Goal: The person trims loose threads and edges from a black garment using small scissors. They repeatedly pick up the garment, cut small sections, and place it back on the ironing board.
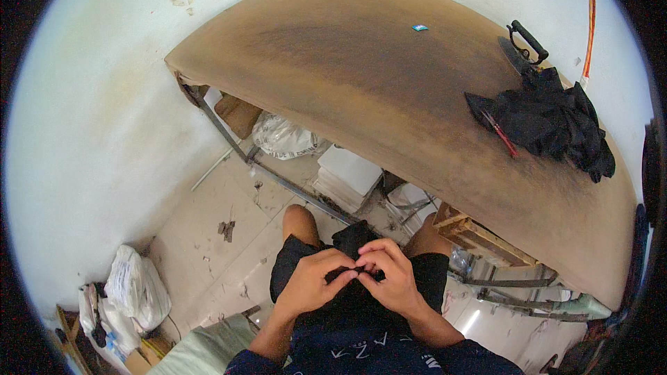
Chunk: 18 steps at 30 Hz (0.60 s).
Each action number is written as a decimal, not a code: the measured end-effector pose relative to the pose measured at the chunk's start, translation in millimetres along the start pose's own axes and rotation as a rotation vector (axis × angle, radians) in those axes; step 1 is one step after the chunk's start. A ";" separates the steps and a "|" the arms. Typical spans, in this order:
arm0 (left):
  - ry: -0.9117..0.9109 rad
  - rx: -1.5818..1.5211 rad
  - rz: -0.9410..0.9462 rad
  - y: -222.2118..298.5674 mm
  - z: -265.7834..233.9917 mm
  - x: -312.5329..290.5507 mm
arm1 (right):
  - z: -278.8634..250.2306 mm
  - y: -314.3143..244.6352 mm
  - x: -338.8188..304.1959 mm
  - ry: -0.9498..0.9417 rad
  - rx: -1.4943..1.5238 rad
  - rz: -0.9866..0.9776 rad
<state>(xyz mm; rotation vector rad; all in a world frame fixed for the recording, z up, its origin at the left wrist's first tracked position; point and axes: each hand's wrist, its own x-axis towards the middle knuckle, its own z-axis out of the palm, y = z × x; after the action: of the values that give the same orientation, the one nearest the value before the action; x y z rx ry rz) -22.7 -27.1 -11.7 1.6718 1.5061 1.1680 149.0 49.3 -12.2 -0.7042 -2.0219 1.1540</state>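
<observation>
Over my lap, my left hand [316,281] and my right hand [390,278] meet, fingertips pinched together on a small bit of black cloth [353,236]. Part of that cloth shows just beyond my fingers. It merges with my dark shorts, so its full shape is hard to make out. Both hands are closed, thumbs and forefingers nearly touching. On the brown padded table ahead lies a crumpled heap of black fabric [556,121] at the right, with red-handled scissors [501,135] resting on its near edge.
Behind the heap stands an iron with a black handle [529,42]. A small blue packet [420,28] lies on the tabletop [313,48]. Beneath are a white plastic sack [285,137], stacked white sheets [349,173] and a wooden frame [486,236]. White bags [137,292] sit at lower left.
</observation>
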 end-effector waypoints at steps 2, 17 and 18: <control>0.006 0.112 0.051 2.4 4.9 -0.6 | -2.9 1.0 -1.0 -0.015 0.022 0.066; 0.131 0.108 0.157 -18.0 21.6 -12.8 | 1.0 17.2 -12.8 -0.028 0.094 0.144; 0.143 0.080 0.144 -19.8 22.7 -12.4 | 4.5 17.2 -13.2 0.021 0.087 0.134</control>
<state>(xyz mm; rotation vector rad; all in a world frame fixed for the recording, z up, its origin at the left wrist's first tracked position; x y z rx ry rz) -11.0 -32.8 -41.5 1.8084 1.5578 1.3440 155.5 45.2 -33.0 -0.8147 -1.9188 1.2981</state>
